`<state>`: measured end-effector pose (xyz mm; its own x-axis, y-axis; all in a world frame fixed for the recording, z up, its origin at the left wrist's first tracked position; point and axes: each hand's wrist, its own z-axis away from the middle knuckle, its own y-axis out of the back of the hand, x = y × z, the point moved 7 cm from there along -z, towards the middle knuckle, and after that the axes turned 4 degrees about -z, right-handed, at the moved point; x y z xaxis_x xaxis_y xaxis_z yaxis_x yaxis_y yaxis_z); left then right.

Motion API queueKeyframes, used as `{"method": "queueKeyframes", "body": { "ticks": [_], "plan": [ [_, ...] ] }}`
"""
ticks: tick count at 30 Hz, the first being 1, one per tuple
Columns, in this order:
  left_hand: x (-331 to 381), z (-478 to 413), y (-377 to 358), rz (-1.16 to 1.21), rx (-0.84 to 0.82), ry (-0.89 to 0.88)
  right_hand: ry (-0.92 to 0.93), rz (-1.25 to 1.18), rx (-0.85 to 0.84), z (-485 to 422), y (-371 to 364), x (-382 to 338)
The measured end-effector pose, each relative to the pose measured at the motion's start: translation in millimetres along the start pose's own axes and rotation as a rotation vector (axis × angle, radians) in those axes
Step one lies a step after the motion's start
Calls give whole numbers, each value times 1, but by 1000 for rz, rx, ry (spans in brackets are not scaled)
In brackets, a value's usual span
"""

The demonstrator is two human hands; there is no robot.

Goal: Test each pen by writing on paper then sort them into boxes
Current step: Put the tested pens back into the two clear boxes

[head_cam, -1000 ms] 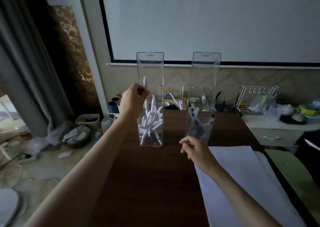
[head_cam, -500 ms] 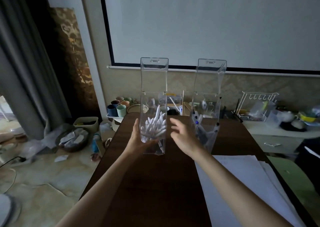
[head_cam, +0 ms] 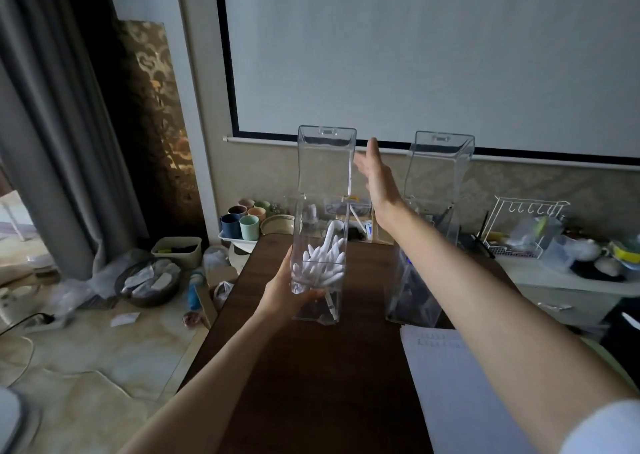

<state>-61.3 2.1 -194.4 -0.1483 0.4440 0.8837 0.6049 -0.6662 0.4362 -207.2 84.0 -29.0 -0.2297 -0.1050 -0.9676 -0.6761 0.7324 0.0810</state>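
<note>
While the left grip (head_cam: 282, 289) clasps the left box (head_cam: 320, 218) low down, the right grip (head_cam: 377, 176) is raised, fingers straight.
That box, lid (head_cam: 325, 162) up and holding white pens (head_cam: 322, 263), stands at frame centre on the worktop (head_cam: 304, 377); the right grip holds nothing beside the lid, the right box (head_cam: 415, 280) and paper (head_cam: 457, 391) toward lower right.

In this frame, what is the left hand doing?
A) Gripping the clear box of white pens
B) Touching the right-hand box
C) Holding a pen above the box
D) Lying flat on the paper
A: the left hand wraps the lower side of the left clear box, which holds the white pens.
</note>
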Motion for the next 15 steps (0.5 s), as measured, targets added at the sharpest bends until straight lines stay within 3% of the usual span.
{"method": "queueKeyframes", "body": {
  "ticks": [8, 15],
  "plan": [
    [5, 4, 2, 33, 8, 11, 248, 166, 35, 76, 3, 0],
    [9, 7, 2, -17, -24, -35, 322, 369, 102, 111, 1, 63]
  ]
}}
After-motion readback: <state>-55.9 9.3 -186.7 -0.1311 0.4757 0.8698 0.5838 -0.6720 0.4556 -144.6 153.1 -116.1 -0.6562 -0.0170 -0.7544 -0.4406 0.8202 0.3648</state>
